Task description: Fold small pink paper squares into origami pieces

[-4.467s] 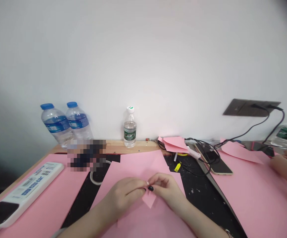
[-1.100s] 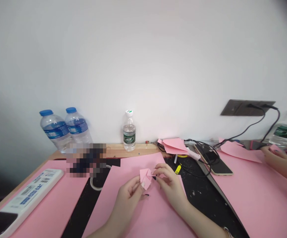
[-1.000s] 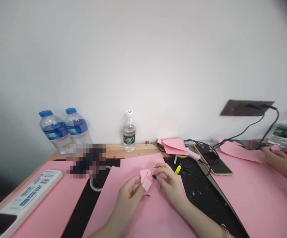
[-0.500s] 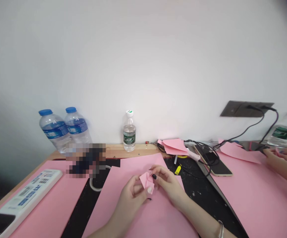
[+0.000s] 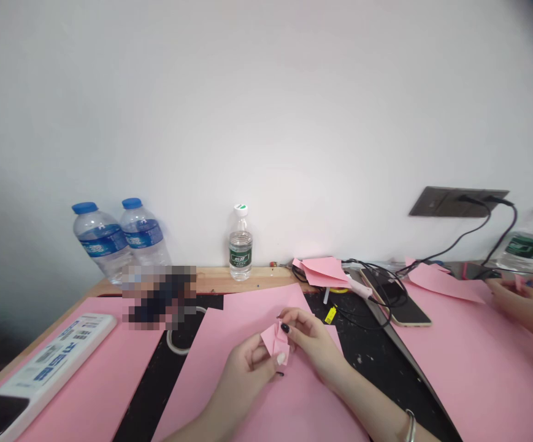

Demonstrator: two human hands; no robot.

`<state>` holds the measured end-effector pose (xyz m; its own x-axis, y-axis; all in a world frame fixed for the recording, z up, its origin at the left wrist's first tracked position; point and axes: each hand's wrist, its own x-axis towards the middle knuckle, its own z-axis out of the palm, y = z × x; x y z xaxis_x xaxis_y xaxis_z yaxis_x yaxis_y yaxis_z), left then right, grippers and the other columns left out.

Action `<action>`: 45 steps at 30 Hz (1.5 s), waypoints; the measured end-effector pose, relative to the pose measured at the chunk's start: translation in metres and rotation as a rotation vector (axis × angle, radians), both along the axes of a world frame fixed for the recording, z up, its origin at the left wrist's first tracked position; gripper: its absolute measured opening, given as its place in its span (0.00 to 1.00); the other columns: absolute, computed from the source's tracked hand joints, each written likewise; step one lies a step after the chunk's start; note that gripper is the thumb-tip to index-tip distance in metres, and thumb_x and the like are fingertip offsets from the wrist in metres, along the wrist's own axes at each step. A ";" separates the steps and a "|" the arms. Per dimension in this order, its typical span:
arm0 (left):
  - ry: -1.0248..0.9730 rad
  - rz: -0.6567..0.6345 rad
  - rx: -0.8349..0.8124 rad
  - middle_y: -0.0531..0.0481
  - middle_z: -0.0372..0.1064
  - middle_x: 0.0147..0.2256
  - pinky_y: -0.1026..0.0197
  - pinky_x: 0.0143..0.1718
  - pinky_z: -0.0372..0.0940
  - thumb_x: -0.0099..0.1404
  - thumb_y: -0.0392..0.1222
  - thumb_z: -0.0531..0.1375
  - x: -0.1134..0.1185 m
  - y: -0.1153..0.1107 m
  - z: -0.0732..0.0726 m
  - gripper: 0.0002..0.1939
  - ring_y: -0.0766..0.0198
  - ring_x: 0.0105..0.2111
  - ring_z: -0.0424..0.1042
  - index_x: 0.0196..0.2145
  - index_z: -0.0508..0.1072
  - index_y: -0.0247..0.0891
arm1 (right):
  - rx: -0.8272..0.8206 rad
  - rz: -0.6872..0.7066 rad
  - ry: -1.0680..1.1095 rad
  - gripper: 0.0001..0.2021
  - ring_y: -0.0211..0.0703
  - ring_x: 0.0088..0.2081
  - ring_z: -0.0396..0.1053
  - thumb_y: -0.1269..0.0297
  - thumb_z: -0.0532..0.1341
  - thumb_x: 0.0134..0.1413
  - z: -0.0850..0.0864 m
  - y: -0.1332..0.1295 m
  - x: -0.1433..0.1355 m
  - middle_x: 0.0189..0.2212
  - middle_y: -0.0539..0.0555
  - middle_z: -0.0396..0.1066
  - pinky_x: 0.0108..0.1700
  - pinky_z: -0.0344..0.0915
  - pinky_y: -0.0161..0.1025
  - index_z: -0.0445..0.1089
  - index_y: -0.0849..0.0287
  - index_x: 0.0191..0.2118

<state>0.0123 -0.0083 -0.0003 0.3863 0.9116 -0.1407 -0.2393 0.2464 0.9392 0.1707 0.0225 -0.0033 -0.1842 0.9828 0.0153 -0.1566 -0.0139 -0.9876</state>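
A small folded pink paper (image 5: 273, 341) is held up between both hands, above large pink sheets (image 5: 248, 405) spread on the dark desk. My left hand (image 5: 250, 368) grips its lower left part, with the thumb lying across the front. From the right, my right hand (image 5: 310, 341) pinches the upper edge between thumb and fingers. Creases and raised flaps show on the paper; its back is hidden by my fingers. A small dark object (image 5: 279, 374) lies just below the paper, too small to name.
Behind stand a small water bottle (image 5: 240, 248) and two blue-capped bottles (image 5: 103, 242). A long white box (image 5: 49, 362) lies left. Pink paper pieces (image 5: 324, 271), black cables (image 5: 388, 307) and a phone (image 5: 399, 301) lie right. Another person's hands (image 5: 528, 301) hold pink paper at far right.
The folded paper has turned slightly and shifted a little right and down, with my left thumb moving along. My right hand stays nearly in place. The other person's hands have shifted slightly.
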 end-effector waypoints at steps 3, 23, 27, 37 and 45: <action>0.005 -0.006 0.001 0.45 0.75 0.37 0.62 0.36 0.64 0.56 0.45 0.63 -0.001 -0.001 0.000 0.22 0.58 0.38 0.70 0.48 0.71 0.37 | 0.000 0.002 -0.004 0.09 0.37 0.27 0.63 0.60 0.66 0.45 0.000 -0.001 0.000 0.34 0.52 0.67 0.28 0.59 0.34 0.69 0.59 0.30; 0.009 -0.016 0.023 0.50 0.72 0.30 0.65 0.31 0.61 0.57 0.42 0.63 0.001 -0.002 0.004 0.11 0.64 0.30 0.68 0.37 0.73 0.36 | -0.005 0.051 -0.085 0.14 0.38 0.25 0.63 0.54 0.66 0.45 -0.002 -0.002 -0.001 0.25 0.48 0.66 0.27 0.60 0.34 0.68 0.58 0.32; 0.003 -0.018 0.019 0.46 0.74 0.38 0.61 0.37 0.65 0.59 0.44 0.61 -0.002 -0.002 0.004 0.16 0.59 0.37 0.70 0.45 0.73 0.38 | 0.059 0.002 -0.084 0.11 0.39 0.26 0.65 0.58 0.65 0.48 -0.001 -0.004 -0.001 0.28 0.49 0.67 0.28 0.63 0.35 0.67 0.56 0.36; -0.132 0.048 -0.139 0.42 0.73 0.42 0.56 0.40 0.67 0.59 0.47 0.61 -0.007 0.003 -0.002 0.13 0.53 0.41 0.74 0.37 0.73 0.36 | 0.379 -0.042 -0.378 0.05 0.46 0.39 0.68 0.71 0.63 0.49 0.006 -0.012 0.003 0.45 0.57 0.67 0.39 0.67 0.40 0.75 0.55 0.29; -0.077 0.049 -0.140 0.42 0.74 0.41 0.56 0.40 0.67 0.57 0.47 0.64 -0.007 0.005 0.000 0.14 0.55 0.39 0.75 0.38 0.73 0.35 | 0.559 -0.056 -0.482 0.06 0.46 0.38 0.68 0.70 0.62 0.52 0.003 -0.016 0.003 0.44 0.57 0.68 0.42 0.66 0.43 0.77 0.53 0.30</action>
